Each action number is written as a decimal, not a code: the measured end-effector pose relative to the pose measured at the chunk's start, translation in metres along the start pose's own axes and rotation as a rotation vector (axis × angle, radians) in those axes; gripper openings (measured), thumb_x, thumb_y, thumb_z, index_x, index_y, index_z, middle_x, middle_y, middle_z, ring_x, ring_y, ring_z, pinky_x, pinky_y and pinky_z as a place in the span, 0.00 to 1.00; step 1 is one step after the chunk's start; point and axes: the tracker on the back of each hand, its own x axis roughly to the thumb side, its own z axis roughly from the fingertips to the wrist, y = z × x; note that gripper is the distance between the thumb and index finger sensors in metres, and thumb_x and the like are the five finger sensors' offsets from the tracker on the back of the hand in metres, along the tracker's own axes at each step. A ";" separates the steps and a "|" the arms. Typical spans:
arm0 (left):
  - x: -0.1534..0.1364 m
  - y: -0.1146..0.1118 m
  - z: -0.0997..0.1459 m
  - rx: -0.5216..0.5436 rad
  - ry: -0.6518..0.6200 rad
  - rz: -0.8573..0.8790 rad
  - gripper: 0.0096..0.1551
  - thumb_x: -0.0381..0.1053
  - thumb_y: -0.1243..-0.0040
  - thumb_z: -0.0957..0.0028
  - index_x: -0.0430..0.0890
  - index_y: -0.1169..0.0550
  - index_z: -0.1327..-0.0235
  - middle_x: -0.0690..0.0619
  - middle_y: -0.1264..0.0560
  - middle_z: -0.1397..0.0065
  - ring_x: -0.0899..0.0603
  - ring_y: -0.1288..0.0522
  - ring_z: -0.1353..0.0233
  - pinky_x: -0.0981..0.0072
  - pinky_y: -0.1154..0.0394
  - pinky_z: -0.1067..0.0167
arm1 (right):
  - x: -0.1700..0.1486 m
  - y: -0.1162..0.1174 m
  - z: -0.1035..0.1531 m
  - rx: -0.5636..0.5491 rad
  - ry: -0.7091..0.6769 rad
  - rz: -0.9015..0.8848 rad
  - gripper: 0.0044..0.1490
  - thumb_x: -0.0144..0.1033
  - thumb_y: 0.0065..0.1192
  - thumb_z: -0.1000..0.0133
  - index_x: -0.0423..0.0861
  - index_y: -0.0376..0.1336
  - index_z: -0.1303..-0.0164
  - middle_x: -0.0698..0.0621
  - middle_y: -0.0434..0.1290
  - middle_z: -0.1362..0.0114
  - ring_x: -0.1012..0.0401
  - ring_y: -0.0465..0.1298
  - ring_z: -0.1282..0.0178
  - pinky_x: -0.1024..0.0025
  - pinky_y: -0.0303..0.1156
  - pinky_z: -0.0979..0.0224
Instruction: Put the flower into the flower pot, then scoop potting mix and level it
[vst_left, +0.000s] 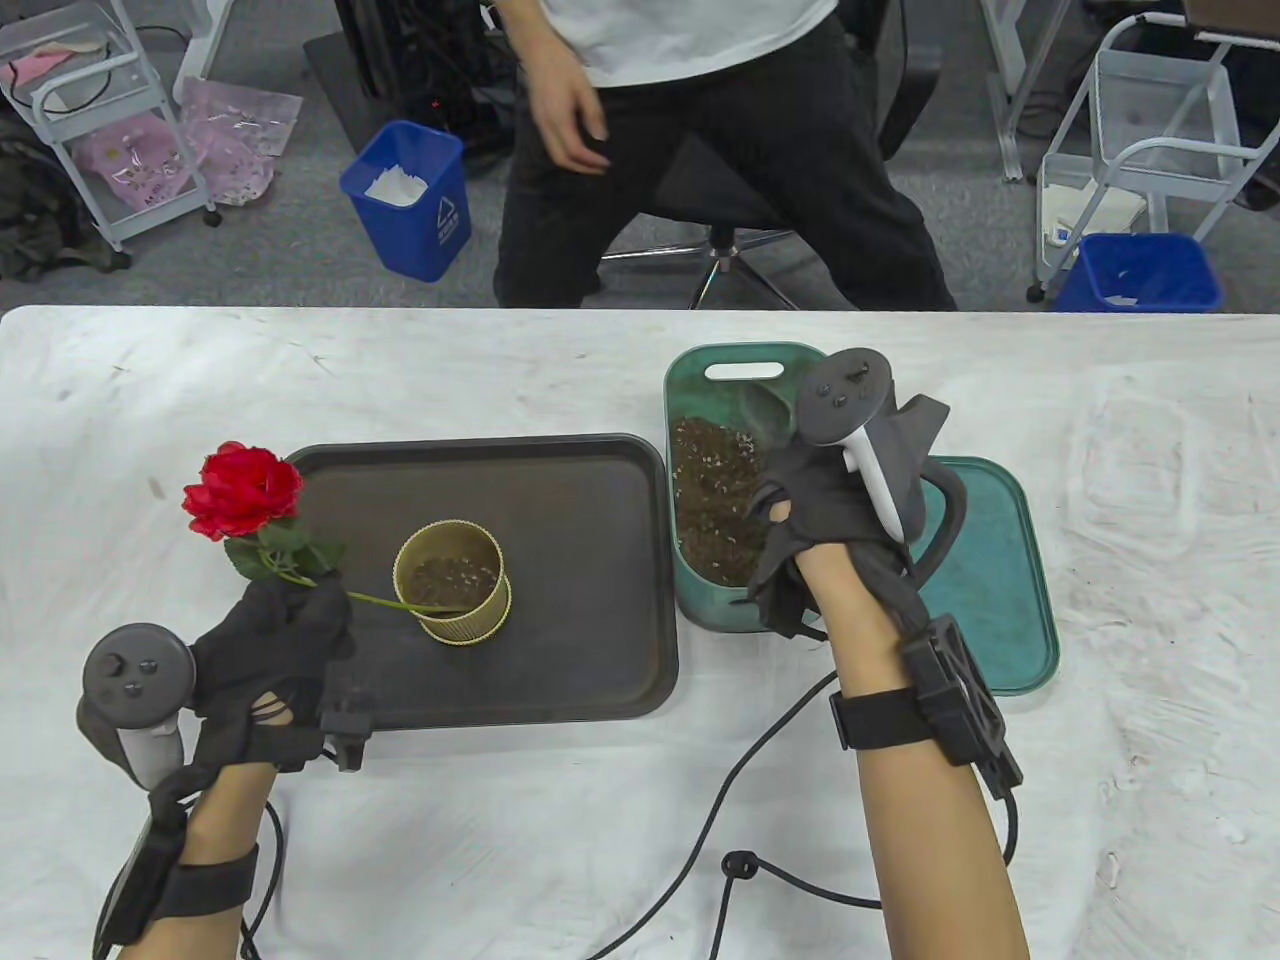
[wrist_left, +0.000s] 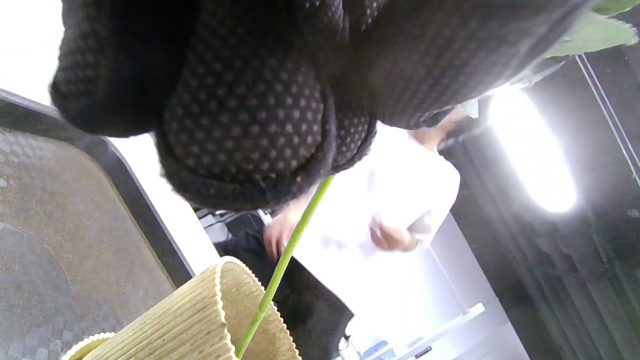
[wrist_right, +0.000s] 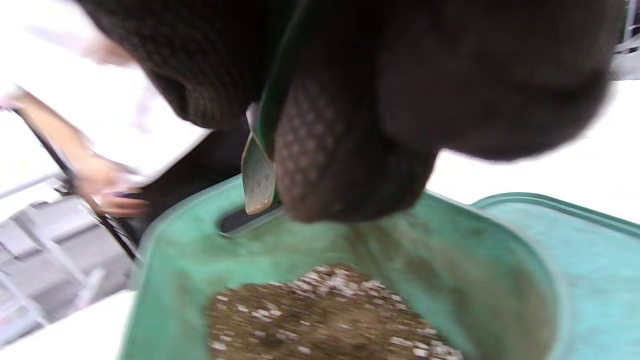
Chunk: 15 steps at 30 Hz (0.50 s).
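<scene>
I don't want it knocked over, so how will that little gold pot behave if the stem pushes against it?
The pot looks light, with little potting mix inside, so it would probably slide on the tray. The flower leans far out, its stem crossing the rim; that could tip it.

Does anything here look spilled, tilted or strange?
Nothing looks spilled. Only the flower is askew: its stem leans flat over the pot rim, held by the left hand, bloom outside the tray.

The flower (vst_left: 243, 492) is red with a green stem and leaves. The ribbed pot (vst_left: 452, 582) is pale gold, on a dark brown tray (vst_left: 560, 680). The tub (vst_left: 700, 600) and its lid (vst_left: 1000, 600) are teal green, the soil (vst_left: 715, 500) brown flecked white. Both gloves (vst_left: 270, 650) are black with dotted palms. The table cover (vst_left: 500, 850) is white.
</scene>
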 end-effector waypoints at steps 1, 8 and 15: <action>0.000 0.000 0.000 0.001 0.001 0.000 0.24 0.59 0.29 0.57 0.47 0.16 0.52 0.56 0.12 0.56 0.50 0.08 0.71 0.60 0.12 0.64 | -0.001 0.006 -0.009 0.042 0.029 0.051 0.34 0.40 0.68 0.53 0.35 0.67 0.41 0.39 0.83 0.52 0.54 0.87 0.74 0.65 0.85 0.75; 0.000 0.001 0.000 0.001 -0.004 -0.007 0.24 0.58 0.29 0.57 0.47 0.16 0.52 0.56 0.12 0.56 0.50 0.09 0.71 0.60 0.12 0.64 | 0.003 0.042 -0.048 0.187 0.158 0.258 0.34 0.41 0.68 0.52 0.34 0.69 0.42 0.39 0.84 0.55 0.55 0.87 0.77 0.67 0.85 0.78; -0.002 0.001 -0.002 0.002 0.004 -0.005 0.25 0.58 0.29 0.57 0.47 0.16 0.52 0.56 0.12 0.56 0.50 0.08 0.71 0.60 0.12 0.65 | 0.012 0.056 -0.061 0.244 0.173 0.334 0.33 0.41 0.67 0.52 0.34 0.69 0.42 0.39 0.84 0.55 0.55 0.86 0.78 0.67 0.84 0.79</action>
